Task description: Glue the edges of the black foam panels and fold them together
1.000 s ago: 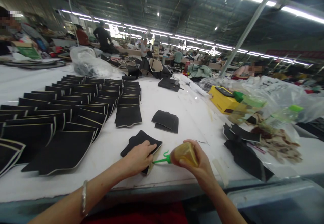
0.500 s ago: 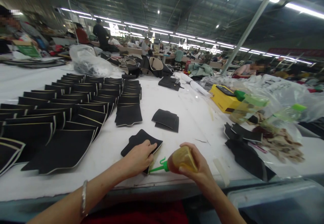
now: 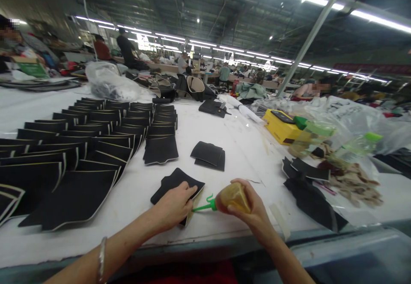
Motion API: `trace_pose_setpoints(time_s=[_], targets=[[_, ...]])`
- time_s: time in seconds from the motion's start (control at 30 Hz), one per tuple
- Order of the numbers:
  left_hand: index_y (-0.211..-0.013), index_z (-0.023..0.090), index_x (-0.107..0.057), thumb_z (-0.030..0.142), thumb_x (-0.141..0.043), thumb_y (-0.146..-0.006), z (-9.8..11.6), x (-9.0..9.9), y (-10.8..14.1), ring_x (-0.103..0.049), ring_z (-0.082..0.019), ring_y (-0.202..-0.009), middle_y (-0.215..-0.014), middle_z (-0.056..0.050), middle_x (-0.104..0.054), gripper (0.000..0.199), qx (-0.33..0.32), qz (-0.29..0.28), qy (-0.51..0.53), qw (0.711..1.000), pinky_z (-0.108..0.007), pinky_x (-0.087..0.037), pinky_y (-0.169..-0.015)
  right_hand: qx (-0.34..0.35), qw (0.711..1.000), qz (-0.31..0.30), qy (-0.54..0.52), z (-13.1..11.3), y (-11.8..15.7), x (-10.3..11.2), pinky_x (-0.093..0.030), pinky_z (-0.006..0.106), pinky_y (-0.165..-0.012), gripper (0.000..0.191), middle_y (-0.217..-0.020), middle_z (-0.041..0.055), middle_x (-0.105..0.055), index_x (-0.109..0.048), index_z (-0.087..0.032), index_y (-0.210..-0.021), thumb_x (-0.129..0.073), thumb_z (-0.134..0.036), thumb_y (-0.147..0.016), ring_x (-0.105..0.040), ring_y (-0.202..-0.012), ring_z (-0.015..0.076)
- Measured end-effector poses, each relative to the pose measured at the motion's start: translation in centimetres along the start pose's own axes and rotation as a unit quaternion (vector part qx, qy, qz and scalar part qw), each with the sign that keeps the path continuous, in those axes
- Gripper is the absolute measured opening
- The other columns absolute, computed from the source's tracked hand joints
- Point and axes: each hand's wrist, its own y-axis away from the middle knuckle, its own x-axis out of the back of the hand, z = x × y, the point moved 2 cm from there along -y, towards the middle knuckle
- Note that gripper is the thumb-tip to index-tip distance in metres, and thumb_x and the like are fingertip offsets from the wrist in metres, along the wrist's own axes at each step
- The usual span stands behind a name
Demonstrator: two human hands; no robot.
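My left hand [image 3: 176,202] is closed on a black panel [image 3: 175,180], thumb side at its raised right edge and index finger stretched along the top. The panel's pale underside shows at that edge. My right hand [image 3: 253,209] is wrapped round a squeeze bottle [image 3: 233,196] of amber liquid, tipped on its side. Its thin green nozzle [image 3: 202,208] points left, the tip at the panel's edge close to my left fingers. Whether liquid is coming out I cannot tell. Just beyond lie two overlapping black pieces [image 3: 207,153].
Rows of overlapping black panels [image 3: 93,147] with pale edges cover the table's left. To the right are a yellow box [image 3: 281,128], a clear bottle with a green cap [image 3: 361,145], beige cloth [image 3: 361,185] and black scraps [image 3: 313,202]. People work at tables behind.
The nozzle tip has travelled a little away from me along the panel's edge, the bottle shifting with it. My left hand keeps its hold. The whole view has tilted slightly.
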Motion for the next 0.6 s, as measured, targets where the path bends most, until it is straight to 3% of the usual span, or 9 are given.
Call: trace_pose_setpoints(time_s=[0.2, 0.4, 0.6], targets=[[-0.138, 0.015, -0.048, 0.017, -0.033, -0.087, -0.1, -0.1, 0.1, -0.062, -0.025, -0.097, -0.107, -0.012, -0.056, 0.053, 0.0, -0.001, 0.0, 1.0, -0.038, -0.046, -0.091, 0.019, 0.998, 0.051, 0.036, 0.0, -0.6, 0.7, -0.048, 0.028, -0.078, 0.053, -0.099, 0.001, -0.057, -0.049, -0.023, -0.116, -0.075, -0.043, -0.075, -0.056, -0.087, 0.0189], [-0.137, 0.015, -0.048, 0.017, -0.033, -0.088, -0.1, -0.1, 0.0, -0.061, -0.024, -0.099, -0.109, -0.012, -0.056, 0.052, -0.001, 0.0, 0.006, 1.0, -0.035, -0.045, -0.093, 0.029, 0.998, 0.023, 0.043, -0.3, -0.3, 0.8, -0.05, 0.027, -0.076, 0.053, -0.1, 0.0011, -0.058, -0.05, -0.023, -0.115, -0.076, -0.044, -0.074, -0.057, -0.085, 0.0183], [-0.135, 0.015, -0.05, 0.017, -0.032, -0.086, -0.1, -0.1, 0.0, -0.062, -0.025, -0.096, -0.105, -0.012, -0.056, 0.052, -0.007, 0.0, 0.007, 1.0, -0.038, -0.046, -0.09, 0.041, 0.994, 0.072, 0.071, 0.0, -1.1, 1.2, -0.05, 0.029, -0.076, 0.053, -0.098, 0.0014, -0.058, -0.049, -0.023, -0.116, -0.075, -0.045, -0.075, -0.058, -0.085, 0.0192]])
